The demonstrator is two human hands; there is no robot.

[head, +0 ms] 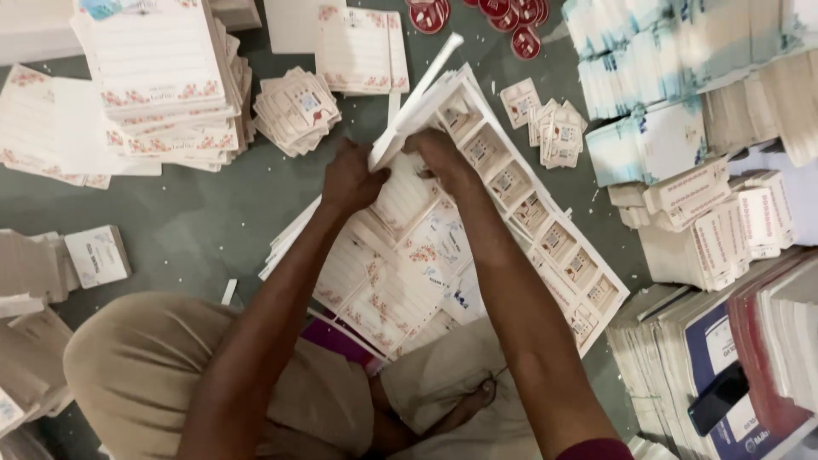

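Presently left hand [349,181] and right hand [439,155] are gripping, closed, a die-cut card sheet [520,221] (perforated labels), risking tearing across a label if pulled unevenly.

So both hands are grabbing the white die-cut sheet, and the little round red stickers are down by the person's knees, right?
Not quite. Both the left hand and right hand do grip the white die-cut sheet, but the round red stickers lie at the top of the head view, far from the knees, on the grey floor.
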